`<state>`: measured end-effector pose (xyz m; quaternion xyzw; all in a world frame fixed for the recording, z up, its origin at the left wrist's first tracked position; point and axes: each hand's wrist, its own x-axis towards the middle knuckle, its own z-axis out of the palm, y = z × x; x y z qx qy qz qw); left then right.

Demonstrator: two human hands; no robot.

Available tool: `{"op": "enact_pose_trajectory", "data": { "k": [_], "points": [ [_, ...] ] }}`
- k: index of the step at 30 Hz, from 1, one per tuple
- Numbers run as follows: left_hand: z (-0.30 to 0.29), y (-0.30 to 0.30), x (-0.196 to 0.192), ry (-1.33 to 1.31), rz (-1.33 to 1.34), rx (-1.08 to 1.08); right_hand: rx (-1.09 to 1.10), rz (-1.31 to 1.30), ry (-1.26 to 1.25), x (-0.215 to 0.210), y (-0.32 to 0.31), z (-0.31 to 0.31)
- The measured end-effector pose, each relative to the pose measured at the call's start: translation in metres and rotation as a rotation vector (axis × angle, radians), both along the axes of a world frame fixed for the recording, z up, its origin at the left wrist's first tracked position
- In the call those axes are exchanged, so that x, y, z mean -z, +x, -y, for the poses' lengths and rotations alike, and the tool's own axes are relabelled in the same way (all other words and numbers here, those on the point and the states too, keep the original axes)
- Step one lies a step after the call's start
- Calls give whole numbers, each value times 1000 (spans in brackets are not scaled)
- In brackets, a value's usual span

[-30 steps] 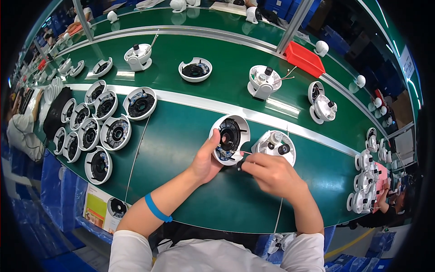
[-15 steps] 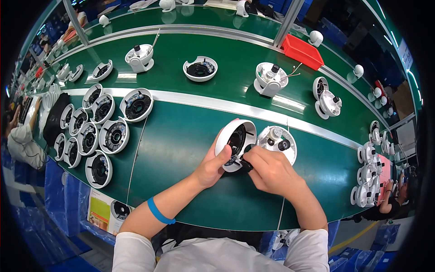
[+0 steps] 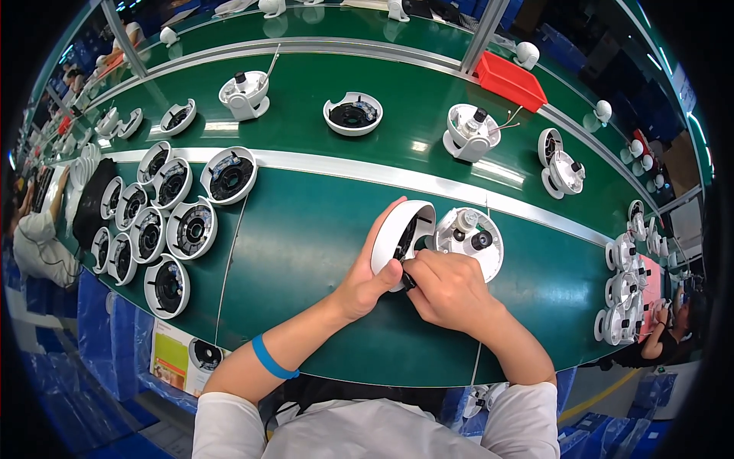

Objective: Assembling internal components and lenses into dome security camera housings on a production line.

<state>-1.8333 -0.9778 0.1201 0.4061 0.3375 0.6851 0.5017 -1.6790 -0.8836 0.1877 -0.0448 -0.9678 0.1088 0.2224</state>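
Note:
My left hand (image 3: 362, 284) is wrapped round a white round camera housing shell (image 3: 388, 236). The shell is tilted, its dark inside turned toward the right. My right hand (image 3: 453, 291) has its fingers pinched at the shell's lower right edge, on a small black part (image 3: 410, 281). Most of that part is hidden by the fingers, so its kind cannot be made out. Just behind my right hand, a white camera body half (image 3: 491, 265) with a black lens barrel lies face up on the green bench.
Several white shells with black insides (image 3: 191, 229) stand grouped on the left. A green conveyor (image 3: 298, 126) beyond the pale rail (image 3: 321, 170) carries camera parts. A red tray (image 3: 508, 83) lies far right. Assembled cameras (image 3: 623, 294) crowd the right edge, near another person (image 3: 673, 329).
The shell has turned in my left hand, showing more of its outer side and less of its inside. My right hand has shifted slightly left. Parts on the conveyor have moved right.

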Motion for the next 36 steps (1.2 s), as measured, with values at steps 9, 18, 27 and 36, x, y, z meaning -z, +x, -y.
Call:
{"op": "enact_pose_trajectory", "data": {
  "k": [9, 18, 27, 36],
  "points": [
    [12, -22, -3, 87, -11, -20, 13, 6, 72, 5, -25, 15],
    [24, -56, -13, -201, 506, 31, 260, -32, -547, -14, -36, 11],
    [35, -69, 5, -85, 157, -37, 91, -97, -128, -11, -65, 34],
    [46, -94, 11, -3, -123, -61, 63, -98, 7, 4, -99, 56]
  ]
}}
